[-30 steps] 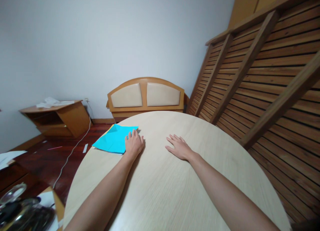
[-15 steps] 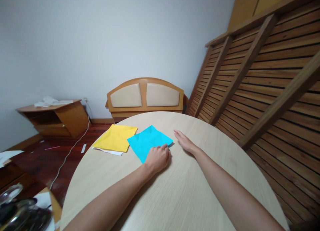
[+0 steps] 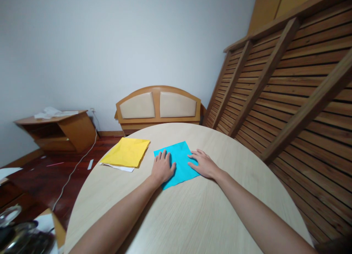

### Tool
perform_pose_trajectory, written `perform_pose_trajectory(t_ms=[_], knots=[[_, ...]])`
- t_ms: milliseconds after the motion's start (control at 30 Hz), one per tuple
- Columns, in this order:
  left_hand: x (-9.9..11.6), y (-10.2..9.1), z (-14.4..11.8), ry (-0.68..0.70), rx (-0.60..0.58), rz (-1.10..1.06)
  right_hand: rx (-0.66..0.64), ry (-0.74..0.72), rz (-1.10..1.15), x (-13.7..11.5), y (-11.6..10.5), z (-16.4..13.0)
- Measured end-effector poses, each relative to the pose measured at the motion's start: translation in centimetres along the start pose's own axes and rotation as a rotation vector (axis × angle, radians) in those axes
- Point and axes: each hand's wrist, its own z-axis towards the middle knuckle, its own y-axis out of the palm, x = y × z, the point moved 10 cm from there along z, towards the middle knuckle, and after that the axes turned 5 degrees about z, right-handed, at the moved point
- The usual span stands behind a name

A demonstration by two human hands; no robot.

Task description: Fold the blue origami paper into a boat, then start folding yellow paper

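A creased sheet of blue paper point(image 3: 180, 160) lies on the round pale table point(image 3: 187, 217) in front of me. Resting flat across its left side is my left hand point(image 3: 163, 167), fingers spread and pointing away from me. My right hand point(image 3: 203, 163) lies over the right edge of the sheet with its fingers apart, tips on the paper. Both hands are open and partly cover the sheet. To the left, a yellow paper point(image 3: 128, 151) lies on top of white paper point(image 3: 121, 168), of which only a strip shows.
A wooden headboard point(image 3: 158, 116) stands against the wall behind the table. Leaning along the right is a large slatted wooden frame point(image 3: 264, 89). At left are a low cabinet point(image 3: 79, 131) with papers on top and a white cable point(image 3: 78, 166) across the floor.
The blue paper has turned and shifted right, towards me. My left hand has gone from curled on its right corner to spread on its left side; my right hand has come onto its edge.
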Motion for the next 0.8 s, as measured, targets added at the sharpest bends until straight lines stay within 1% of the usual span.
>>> perform_pose_trajectory(t_ms=[67, 167, 233, 333, 400, 467, 567, 667, 800], knots=[[0.2, 1.2, -0.2, 0.010, -0.086, 0.004, 0.050, -0.013, -0.045, -0.9, -1.0, -0.2], [2.3, 1.6, -0.8, 0.115, -0.128, -0.020, 0.128, -0.074, -0.041, -2.5, -1.9, -0.5], [3.7, 1.6, -1.2, 0.176, -0.138, -0.034, 0.107, -0.092, 0.006, -3.0, -1.1, -0.5], [4.8, 1.7, -1.6, 0.232, -0.156, -0.047, -0.029, -0.053, 0.028, -2.7, 1.3, -0.5], [4.7, 2.0, -1.6, 0.234, -0.179, -0.055, -0.115, -0.034, 0.008, -2.5, 2.5, -0.6], [4.2, 2.3, -1.4, 0.207, -0.202, -0.051, -0.159, -0.025, -0.023, -2.5, 3.1, -0.8], [3.3, 2.6, -0.8, 0.164, -0.214, -0.026, -0.183, -0.010, -0.065, -2.6, 3.1, -0.9], [2.7, 2.8, -0.2, 0.152, -0.219, -0.004, -0.210, -0.008, -0.081, -2.8, 3.3, -0.9], [2.2, 2.7, 0.1, 0.131, -0.212, 0.010, -0.195, -0.036, -0.073, -3.0, 3.3, -0.8]])
